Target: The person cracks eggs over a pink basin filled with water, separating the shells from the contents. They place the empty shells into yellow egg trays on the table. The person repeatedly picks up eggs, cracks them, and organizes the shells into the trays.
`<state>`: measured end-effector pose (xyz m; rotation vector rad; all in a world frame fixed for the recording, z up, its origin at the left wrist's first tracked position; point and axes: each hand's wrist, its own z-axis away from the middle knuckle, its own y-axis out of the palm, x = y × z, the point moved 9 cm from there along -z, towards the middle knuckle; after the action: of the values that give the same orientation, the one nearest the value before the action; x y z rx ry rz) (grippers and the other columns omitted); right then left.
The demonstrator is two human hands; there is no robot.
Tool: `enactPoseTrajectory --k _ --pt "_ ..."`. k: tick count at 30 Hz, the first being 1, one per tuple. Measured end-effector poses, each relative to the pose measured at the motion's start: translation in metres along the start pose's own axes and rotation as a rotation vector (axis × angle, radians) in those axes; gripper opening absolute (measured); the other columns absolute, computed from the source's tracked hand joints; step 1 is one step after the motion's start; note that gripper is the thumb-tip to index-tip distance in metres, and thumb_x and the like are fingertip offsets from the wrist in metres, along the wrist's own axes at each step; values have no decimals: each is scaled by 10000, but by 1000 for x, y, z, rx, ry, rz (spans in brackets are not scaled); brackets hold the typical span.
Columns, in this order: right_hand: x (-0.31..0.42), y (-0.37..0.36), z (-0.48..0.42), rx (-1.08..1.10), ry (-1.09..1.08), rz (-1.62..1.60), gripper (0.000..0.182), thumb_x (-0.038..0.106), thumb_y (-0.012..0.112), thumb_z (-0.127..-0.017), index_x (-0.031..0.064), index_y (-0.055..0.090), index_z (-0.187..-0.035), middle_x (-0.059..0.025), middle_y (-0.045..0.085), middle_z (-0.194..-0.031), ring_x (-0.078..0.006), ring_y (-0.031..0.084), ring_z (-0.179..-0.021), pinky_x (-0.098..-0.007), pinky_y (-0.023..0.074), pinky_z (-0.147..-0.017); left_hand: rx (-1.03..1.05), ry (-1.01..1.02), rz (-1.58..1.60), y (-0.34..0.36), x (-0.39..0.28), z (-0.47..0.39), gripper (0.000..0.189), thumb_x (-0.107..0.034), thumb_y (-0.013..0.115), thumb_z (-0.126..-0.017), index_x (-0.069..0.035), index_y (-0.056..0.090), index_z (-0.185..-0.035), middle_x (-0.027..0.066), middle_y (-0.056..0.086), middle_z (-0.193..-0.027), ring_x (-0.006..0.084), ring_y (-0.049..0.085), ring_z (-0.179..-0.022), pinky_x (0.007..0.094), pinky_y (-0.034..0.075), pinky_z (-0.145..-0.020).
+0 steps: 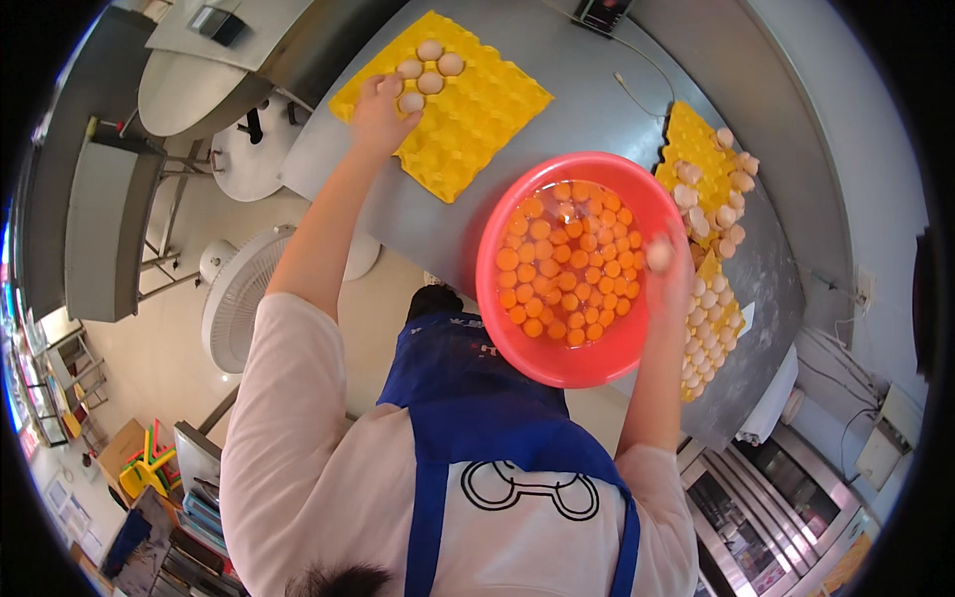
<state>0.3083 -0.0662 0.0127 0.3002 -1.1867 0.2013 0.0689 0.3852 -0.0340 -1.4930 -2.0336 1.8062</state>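
Note:
My left hand (pixel 384 112) reaches over a yellow egg tray (pixel 477 112) at the upper left, its fingers at the whole eggs (pixel 430 82) grouped there; whether it grips one is unclear. At the right rim of a red plastic basin (pixel 515 358), my right hand (pixel 669 269), blurred, holds an egg (pixel 660 254). Many orange yolks (pixel 567 280) in clear egg white fill the basin's bottom. To the right, broken eggshells (pixel 697 220) lie on and around another yellow tray (pixel 690 138). Below them, a tray full of whole eggs (pixel 709 328) is partly hidden by my right arm.
All this stands on a grey metal table (pixel 589 97). A cable (pixel 649 60) runs along its back by a dark device (pixel 603 13). A white fan (pixel 242 298) stands on the floor at left, near a round stool (pixel 254 160). A wall borders the table on the right.

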Motion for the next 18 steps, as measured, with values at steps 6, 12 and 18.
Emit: enactPoseTrajectory --k 6,12,18 --pt "-25 -153 83 -170 41 -467 484 78 577 -918 12 429 -1374 -134 533 -1289 -208 566 -1136 -358 493 -981 109 -156 386 -20 -78 109 418 -126 742 -846 -11 613 -1227 137 640 -1125 247 640 -922 363 524 -788" --pt "-21 -109 126 19 -285 206 589 -9 623 -827 29 391 -1367 -144 467 -1313 -246 529 -1195 -357 469 -1003 741 -199 1022 17 -268 236 473 -90 670 -938 -34 505 -1378 81 602 -1234 131 611 -1010 291 515 -859" --pt "-3 -88 167 172 -615 603 655 147 791 -773 15 456 -1321 -187 583 -1193 -346 626 -1068 -417 531 -928 1179 -648 1329 78 -367 320 444 -179 519 -1037 -10 429 -1438 124 566 -1306 217 582 -1185 353 494 -1010"
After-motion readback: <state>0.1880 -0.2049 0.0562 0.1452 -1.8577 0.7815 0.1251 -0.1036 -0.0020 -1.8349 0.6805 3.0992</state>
